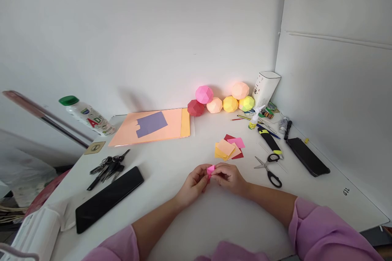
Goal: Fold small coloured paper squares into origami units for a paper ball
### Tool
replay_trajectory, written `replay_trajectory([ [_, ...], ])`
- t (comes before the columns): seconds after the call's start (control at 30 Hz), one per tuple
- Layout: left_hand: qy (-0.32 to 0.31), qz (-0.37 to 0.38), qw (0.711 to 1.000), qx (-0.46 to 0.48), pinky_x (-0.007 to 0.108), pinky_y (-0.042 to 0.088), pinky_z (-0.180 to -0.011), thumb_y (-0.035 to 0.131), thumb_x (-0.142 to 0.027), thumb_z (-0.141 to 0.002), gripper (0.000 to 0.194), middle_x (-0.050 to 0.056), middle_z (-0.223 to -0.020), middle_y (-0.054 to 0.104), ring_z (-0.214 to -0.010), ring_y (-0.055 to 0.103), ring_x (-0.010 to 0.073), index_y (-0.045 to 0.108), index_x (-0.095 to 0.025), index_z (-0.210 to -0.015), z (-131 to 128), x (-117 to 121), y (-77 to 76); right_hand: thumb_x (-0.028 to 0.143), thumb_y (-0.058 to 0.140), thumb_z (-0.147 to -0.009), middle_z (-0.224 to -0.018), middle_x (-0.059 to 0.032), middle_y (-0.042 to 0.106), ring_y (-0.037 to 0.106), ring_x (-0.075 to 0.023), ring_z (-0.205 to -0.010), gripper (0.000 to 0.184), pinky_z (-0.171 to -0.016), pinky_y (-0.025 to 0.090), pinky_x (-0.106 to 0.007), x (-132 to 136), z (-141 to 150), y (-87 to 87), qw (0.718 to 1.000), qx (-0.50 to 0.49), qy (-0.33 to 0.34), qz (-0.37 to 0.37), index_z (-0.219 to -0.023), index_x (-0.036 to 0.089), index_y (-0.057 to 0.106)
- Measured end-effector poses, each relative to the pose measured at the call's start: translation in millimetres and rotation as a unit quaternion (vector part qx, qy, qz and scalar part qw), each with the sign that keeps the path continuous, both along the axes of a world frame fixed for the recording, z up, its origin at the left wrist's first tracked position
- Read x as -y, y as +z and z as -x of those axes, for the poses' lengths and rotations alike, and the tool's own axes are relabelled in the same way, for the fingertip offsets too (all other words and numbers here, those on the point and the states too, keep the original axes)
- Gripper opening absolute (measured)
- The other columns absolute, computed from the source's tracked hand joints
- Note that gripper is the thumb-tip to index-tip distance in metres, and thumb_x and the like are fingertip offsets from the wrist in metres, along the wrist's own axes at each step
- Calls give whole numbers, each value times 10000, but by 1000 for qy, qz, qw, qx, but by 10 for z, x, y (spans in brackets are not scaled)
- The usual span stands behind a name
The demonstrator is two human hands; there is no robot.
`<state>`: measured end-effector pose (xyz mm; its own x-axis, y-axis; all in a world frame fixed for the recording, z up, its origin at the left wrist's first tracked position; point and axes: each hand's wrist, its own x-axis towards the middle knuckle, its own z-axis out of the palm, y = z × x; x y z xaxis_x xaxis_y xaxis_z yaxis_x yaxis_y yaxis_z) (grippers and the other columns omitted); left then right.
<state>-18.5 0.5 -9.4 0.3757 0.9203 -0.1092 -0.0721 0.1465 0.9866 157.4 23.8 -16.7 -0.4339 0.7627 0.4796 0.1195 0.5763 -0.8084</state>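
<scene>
A small folded piece of pink paper (210, 170) is pinched between both hands above the white table. My left hand (195, 180) grips its left side, fingers closed. On the other side, my right hand (230, 177) holds it with thumb and forefinger pressed together. Fingertips cover part of the folds. Just beyond the hands lies a loose pile of paper pieces (226, 148) in peach, yellow, pink and red. Scissors (269, 167) with black handles rest, blades apart, to the right of my right hand.
Faceted paper balls (230, 104) line the back wall beside a white container (266, 89). A glue bottle (253, 120), a cutter knife (269, 140) and a black case (308, 157) sit right. Left are paper sheets (124, 132), keys (112, 167), a phone (110, 199) and a bottle (90, 116).
</scene>
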Motion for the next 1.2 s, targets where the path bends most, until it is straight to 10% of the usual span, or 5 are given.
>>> replay_trajectory([
  [0.4, 15, -12, 1000, -12, 227, 372, -486, 572, -475, -798, 455, -29, -686, 485, -519, 413, 83, 493, -167, -1124, -2, 7, -49, 286, 609, -790, -755, 23, 552, 530, -83, -515, 215, -480, 439, -218, 7, -21, -25, 957, -57, 5, 286, -895, 200, 443],
  [1.2, -8, -20, 999, -41, 220, 330, -511, 587, -424, -789, 401, -31, -669, 470, -546, 394, 89, 522, -179, -1100, -8, 30, -36, 197, 555, -721, -534, 47, 426, 369, -76, -492, 174, -451, 297, -199, -31, -25, 18, 972, 56, 42, 226, -583, 162, 455],
])
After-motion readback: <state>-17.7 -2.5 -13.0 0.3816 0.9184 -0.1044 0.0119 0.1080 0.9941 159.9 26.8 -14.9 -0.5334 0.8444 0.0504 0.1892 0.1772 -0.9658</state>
